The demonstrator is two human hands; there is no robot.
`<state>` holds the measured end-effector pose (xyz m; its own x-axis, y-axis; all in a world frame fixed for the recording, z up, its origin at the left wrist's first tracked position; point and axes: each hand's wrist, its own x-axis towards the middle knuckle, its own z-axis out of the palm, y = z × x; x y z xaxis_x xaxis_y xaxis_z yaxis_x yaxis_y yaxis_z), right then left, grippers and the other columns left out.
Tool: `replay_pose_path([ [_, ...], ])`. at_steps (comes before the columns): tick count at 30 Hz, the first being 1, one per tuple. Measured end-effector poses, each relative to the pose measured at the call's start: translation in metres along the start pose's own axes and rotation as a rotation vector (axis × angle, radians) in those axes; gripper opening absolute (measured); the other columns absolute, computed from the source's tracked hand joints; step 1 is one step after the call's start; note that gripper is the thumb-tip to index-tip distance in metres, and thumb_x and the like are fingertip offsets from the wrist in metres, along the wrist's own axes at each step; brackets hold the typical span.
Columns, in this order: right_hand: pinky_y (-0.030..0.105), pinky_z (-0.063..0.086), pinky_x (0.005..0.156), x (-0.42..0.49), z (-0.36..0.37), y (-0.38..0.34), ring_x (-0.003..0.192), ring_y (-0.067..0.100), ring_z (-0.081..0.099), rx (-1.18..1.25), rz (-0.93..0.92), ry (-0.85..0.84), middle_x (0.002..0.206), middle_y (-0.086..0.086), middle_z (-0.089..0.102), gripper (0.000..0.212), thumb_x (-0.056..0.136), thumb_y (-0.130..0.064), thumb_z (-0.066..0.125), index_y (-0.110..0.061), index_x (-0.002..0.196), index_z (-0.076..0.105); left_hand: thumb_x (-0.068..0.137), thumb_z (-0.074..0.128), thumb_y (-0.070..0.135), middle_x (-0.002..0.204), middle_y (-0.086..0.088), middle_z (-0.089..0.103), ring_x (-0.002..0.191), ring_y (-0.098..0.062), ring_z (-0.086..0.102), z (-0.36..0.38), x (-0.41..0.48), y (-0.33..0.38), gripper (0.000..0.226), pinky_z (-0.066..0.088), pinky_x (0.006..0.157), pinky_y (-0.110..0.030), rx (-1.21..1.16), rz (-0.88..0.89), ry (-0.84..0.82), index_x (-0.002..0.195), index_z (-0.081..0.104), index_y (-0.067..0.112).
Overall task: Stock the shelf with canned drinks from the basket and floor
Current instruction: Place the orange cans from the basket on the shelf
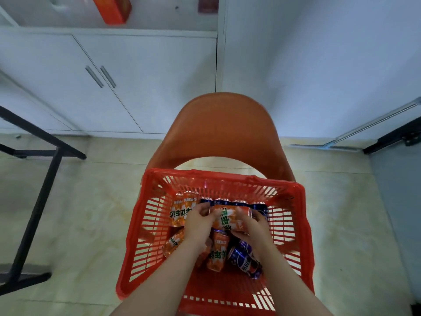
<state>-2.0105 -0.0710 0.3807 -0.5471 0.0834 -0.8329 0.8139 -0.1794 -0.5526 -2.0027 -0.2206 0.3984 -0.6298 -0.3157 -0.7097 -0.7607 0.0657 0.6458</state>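
Basket (223, 176): red, on the orange chair (223, 128); holds orange cans (182, 212) and blue cans (238, 204), some upright along the far wall, others lying flat.
Held can (227, 218): orange, sideways on top of the pile.
Left hand (199, 224): fingers curled round its left end.
Right hand (252, 226): fingers curled round its right end.
Room: open above the rim; floor (91, 224) on both sides; black frame (41, 190) well to the left.

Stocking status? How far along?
Done: nothing shows; no cans seen on the shelf. In hand: left hand and right hand grip one orange can inside the basket. Left: the other cans, orange and blue, in it.
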Motion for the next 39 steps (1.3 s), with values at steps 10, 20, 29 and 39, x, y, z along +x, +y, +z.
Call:
replay_pose_path([
  [10, 0.050, 0.053, 0.094, -0.102, 0.003, -0.041, 0.104, 0.036, 0.068, 0.242, -0.148, -0.190, 0.110, 0.020, 0.071, 0.056, 0.077, -0.033, 0.072, 0.000, 0.120, 0.059, 0.068, 0.078, 0.045, 0.107, -0.007, 0.073, 0.100, -0.022, 0.070, -0.062, -0.066, 0.063, 0.067, 0.055, 0.093, -0.039, -0.172, 0.136, -0.390, 0.122, 0.061, 0.010],
  [20, 0.042, 0.061, 0.078, -0.243, 0.029, -0.051, 0.095, 0.038, 0.070, 0.298, -0.399, -0.003, 0.098, 0.021, 0.074, 0.051, 0.077, -0.036, 0.071, 0.002, 0.111, 0.064, 0.069, 0.075, 0.054, 0.105, -0.006, 0.074, 0.102, -0.022, 0.069, -0.120, -0.146, 0.105, 0.060, 0.055, 0.092, -0.033, -0.053, 0.390, -0.651, 0.112, 0.066, 0.014],
  [29, 0.026, 0.055, 0.044, -0.374, -0.013, -0.064, 0.055, 0.025, 0.066, 0.443, -0.575, 0.195, 0.070, 0.016, 0.072, 0.034, 0.086, -0.034, 0.068, -0.001, 0.096, 0.068, 0.072, 0.073, 0.049, 0.101, -0.008, 0.073, 0.091, -0.014, 0.072, -0.102, -0.253, 0.162, 0.052, 0.056, 0.076, -0.022, 0.098, 0.640, -0.904, 0.103, 0.065, 0.008],
  [39, 0.030, 0.056, 0.059, -0.525, -0.154, -0.013, 0.077, 0.020, 0.068, 0.630, -0.776, 0.536, 0.082, 0.008, 0.074, 0.040, 0.082, -0.041, 0.072, -0.008, 0.105, 0.069, 0.071, 0.075, 0.054, 0.098, -0.007, 0.076, 0.097, -0.020, 0.072, 0.004, -0.437, 0.158, 0.053, 0.055, 0.093, -0.038, 0.183, 0.837, -1.240, 0.102, 0.071, 0.011],
])
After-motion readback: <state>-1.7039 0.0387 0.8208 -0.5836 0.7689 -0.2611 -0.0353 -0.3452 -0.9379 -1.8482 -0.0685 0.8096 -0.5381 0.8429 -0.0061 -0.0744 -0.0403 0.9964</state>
